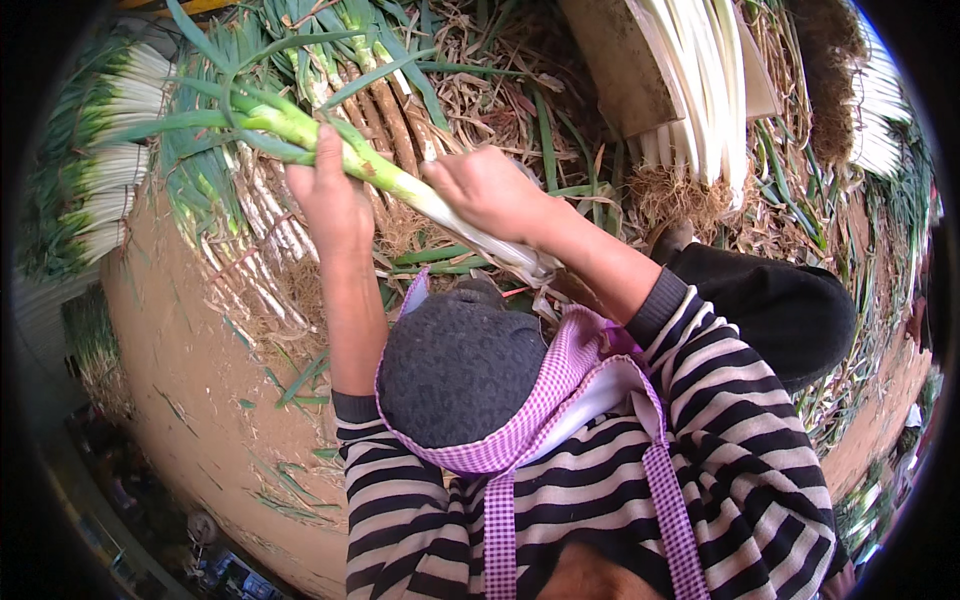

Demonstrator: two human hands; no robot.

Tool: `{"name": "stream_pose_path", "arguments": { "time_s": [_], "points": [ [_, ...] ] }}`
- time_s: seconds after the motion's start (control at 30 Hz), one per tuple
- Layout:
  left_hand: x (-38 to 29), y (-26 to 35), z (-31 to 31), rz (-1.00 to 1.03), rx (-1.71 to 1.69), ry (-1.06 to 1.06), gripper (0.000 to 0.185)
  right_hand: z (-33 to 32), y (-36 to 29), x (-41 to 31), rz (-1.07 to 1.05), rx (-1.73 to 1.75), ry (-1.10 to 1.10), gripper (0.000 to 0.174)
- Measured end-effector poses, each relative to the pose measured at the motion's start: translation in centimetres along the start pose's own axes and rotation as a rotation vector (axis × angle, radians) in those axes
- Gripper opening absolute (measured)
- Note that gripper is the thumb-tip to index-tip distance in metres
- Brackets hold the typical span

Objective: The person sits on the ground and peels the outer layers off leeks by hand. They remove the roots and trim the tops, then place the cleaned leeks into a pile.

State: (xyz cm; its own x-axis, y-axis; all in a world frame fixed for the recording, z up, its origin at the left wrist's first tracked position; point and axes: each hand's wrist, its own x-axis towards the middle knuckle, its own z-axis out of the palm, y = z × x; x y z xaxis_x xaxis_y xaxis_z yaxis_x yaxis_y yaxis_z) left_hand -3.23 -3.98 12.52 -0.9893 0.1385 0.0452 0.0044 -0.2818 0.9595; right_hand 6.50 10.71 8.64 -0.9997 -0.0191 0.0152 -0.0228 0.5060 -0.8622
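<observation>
A large green onion (409, 187) with green leaves and a pale stalk lies slantwise across both hands. My left hand (334, 187) is closed around its green upper part, thumb on top. Closed on the pale stalk farther down is my right hand (491, 195), with loose outer skin hanging around the lower end. Beneath and beyond my left hand lie unpeeled green onions (255, 202) with brownish stalks and roots. To the right, peeled white stalks (697, 97) with their roots toward me rest by a brown board.
Bundled green onions (120, 157) line the far left, and more white stalks (877, 105) lie at the far right. Dry peelings (510, 82) cover the ground ahead. A brown board (626, 67) stands beside the peeled stalks. My bent knee (780, 315) is at the right.
</observation>
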Motion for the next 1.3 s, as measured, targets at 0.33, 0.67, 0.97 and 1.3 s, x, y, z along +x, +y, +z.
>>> {"name": "stream_pose_path", "arguments": {
  "time_s": [0.33,0.67,0.97,1.3],
  "points": [
    [0.3,0.6,1.5,-0.086,-0.299,-0.243,0.031,-2.3,-0.1,0.8,-0.019,0.528,-0.003,0.042],
    [1.2,0.1,2.9,-0.02,-0.177,0.088,0.037,-1.0,-4.9,7.0,0.074,0.685,0.186,0.046],
    [1.1,-0.4,-1.6,-0.237,-0.375,0.081,0.037,-2.3,4.6,-4.6,0.353,1.023,-0.065,0.029],
    [0.6,-1.1,0.3,-0.205,-0.457,-0.084,0.037,-3.2,0.3,-0.6,-0.468,-0.16,0.334,0.047]
  ]
}}
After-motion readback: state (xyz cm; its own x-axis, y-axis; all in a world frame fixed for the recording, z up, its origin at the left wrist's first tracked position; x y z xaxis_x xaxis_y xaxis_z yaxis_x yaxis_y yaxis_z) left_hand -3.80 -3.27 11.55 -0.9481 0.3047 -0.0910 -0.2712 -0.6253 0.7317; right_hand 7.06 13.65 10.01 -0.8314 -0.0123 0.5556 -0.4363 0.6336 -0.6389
